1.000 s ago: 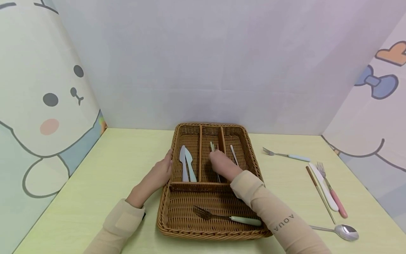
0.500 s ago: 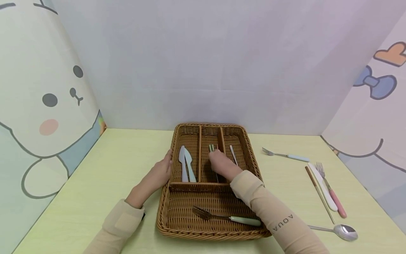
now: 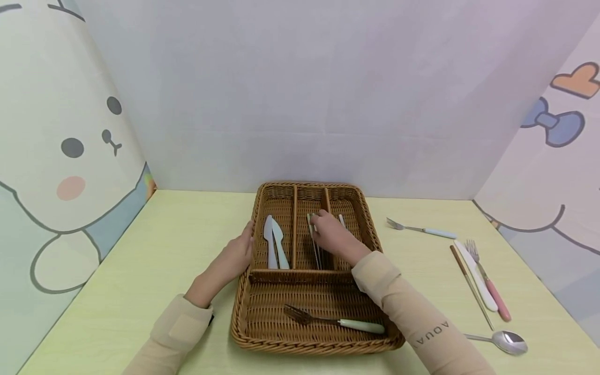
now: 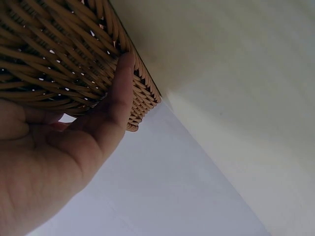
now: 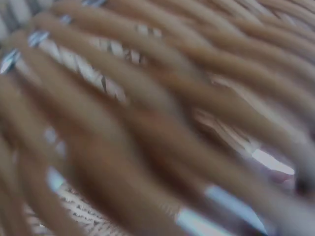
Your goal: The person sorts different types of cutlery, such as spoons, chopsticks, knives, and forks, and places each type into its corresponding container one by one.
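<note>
My left hand (image 3: 234,255) rests against the outer left side of the divided wicker basket (image 3: 238,312); in the left wrist view its straight fingers (image 4: 120,93) touch the woven wall (image 4: 54,64). Inside the middle back compartment, my right hand (image 3: 334,234) is bent down over thin green-ended chopsticks (image 3: 315,245), fingertips beside their green ends. Two pale knives (image 3: 276,242) lie in the left compartment. A thin pale-handled piece (image 3: 342,221) is partly covered by the right hand. A green-handled fork (image 3: 361,326) lies across the front compartment. Blurred weave fills the right wrist view.
Right of the basket, on the table (image 3: 412,271), lie a blue-handled fork (image 3: 438,232), a brown-ended chopstick (image 3: 471,286), a white knife (image 3: 477,278), a pink-handled fork (image 3: 497,299) and a spoon (image 3: 508,342). A pale wall (image 3: 300,104) stands behind the basket.
My right hand has moved up and right off the chopsticks, uncovering more of their length; they lie slightly farther left. My left hand stays at the basket's side.
</note>
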Available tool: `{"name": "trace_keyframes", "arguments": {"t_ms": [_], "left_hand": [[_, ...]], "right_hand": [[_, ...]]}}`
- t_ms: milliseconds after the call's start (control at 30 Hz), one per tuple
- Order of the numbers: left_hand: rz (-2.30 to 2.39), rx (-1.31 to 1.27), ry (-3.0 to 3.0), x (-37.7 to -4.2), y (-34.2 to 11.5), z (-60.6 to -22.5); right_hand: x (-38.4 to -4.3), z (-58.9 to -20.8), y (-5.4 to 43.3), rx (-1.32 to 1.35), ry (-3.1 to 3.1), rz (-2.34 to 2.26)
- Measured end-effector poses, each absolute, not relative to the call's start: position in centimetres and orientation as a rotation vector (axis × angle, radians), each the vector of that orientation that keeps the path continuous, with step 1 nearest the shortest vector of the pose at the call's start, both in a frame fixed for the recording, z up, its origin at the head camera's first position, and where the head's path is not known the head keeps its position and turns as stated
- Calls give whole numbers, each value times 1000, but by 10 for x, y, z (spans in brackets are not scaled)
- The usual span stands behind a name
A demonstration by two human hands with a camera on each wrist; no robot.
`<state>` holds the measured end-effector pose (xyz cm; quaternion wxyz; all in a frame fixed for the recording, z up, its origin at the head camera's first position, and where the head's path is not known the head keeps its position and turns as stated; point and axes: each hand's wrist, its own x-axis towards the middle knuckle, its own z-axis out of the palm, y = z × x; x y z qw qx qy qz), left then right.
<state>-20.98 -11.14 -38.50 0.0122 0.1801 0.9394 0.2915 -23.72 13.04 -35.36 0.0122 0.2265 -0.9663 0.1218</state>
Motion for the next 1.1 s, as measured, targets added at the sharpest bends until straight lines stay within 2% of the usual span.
{"name": "trace_keyframes", "arguments": {"t_ms": [267,1100], "left_hand": [[918,568,2928,-209,-112,-385],[929,573,2905,-210,-112,-386]], "right_hand": [[-229,-339,145,738,-2873,425],[-212,-311,216,522,-2841,402]]}}
